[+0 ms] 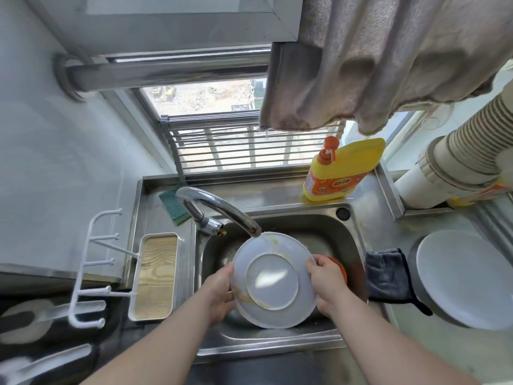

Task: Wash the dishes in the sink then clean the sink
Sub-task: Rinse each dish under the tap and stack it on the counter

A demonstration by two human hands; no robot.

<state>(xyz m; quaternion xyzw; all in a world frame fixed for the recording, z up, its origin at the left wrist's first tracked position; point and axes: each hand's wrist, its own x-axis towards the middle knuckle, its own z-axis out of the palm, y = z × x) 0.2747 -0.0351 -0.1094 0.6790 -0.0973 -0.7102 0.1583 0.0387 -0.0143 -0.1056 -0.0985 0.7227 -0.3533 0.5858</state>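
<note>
Two hands gripping round white plate (273, 279), steel sink (280, 348)

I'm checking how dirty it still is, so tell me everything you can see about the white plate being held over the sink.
The white plate is round, glossy, ceramic-looking, and turned underside up, showing its raised foot ring. Yellowish-brown smears mark the rim near the top and along the lower left of the ring. It is tilted over the steel sink, its top edge right under the faucet spout. The left hand grips its left edge and the right hand its right edge. Whether water is running is unclear.
</note>
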